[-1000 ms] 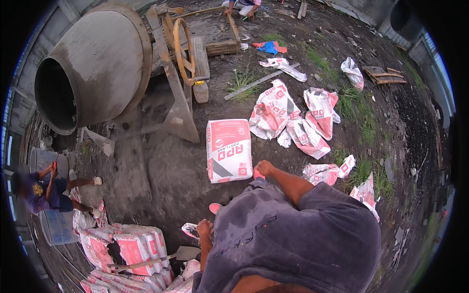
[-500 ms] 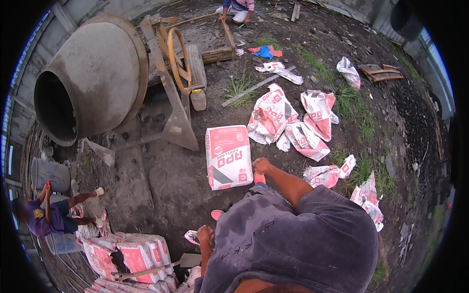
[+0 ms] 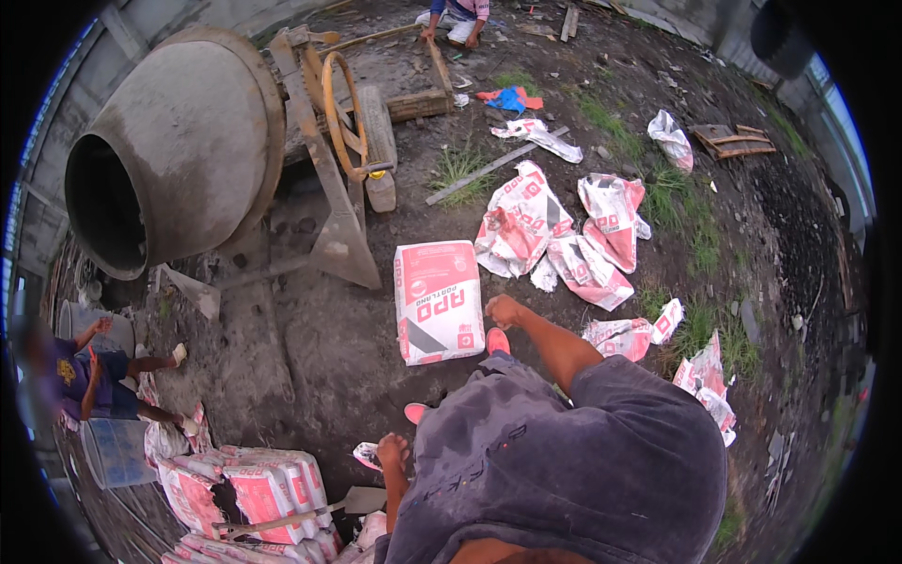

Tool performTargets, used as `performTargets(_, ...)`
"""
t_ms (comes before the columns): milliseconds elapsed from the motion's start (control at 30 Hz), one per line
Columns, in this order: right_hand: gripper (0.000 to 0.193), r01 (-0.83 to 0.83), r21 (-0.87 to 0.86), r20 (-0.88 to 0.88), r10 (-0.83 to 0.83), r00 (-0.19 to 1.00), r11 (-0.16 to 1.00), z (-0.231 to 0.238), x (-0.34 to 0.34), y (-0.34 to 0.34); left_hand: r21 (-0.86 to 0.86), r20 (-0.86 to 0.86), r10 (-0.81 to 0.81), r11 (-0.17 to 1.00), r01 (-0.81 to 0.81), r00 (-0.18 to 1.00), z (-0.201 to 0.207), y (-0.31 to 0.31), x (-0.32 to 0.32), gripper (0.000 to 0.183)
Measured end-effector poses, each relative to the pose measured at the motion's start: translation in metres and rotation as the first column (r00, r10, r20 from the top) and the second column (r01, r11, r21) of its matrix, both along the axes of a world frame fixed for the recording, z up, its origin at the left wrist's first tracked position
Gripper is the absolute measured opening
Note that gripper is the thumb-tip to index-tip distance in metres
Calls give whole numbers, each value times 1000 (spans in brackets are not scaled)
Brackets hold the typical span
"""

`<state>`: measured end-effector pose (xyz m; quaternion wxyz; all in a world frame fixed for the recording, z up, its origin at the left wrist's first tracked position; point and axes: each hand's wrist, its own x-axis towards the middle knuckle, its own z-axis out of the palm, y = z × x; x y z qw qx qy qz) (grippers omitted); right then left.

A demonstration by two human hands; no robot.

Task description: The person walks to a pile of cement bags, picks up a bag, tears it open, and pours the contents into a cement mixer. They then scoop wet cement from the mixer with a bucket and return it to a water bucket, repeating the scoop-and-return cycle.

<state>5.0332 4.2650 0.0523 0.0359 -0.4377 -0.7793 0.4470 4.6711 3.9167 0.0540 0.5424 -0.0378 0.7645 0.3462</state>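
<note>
A full white and pink cement bag lies flat on the dark ground just ahead of me. Close beside its right edge is my right hand, its fingers curled in with nothing visible in them; a narrow gap seems to part it from the bag. My left hand hangs low at my left side, fingers loosely closed and holding nothing that I can see. Nearest to it are a scrap of bag on the ground and the shovel resting by the stacked cement bags.
A concrete mixer stands at the far left, its yellow wheel facing me. Torn empty bags litter the ground to the right. At left, a co-worker stands by plastic drums. Another person crouches at the back.
My right hand has shifted up a little beside the bag. My left hand is nearly still. The co-worker at left has moved, with the hands now further apart.
</note>
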Motion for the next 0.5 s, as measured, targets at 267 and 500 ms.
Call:
performTargets(267, 22, -550, -90, 614, 481, 626, 831, -70, 48, -63, -125, -33, -38, 992, 33, 999, 8, -12, 10, 26)
performTargets(500, 13, -295, 44, 537, 226, 813, 955, -46, 41, -55, -57, -11, 0, 998, 0, 1000, -3, -12, 5, 24)
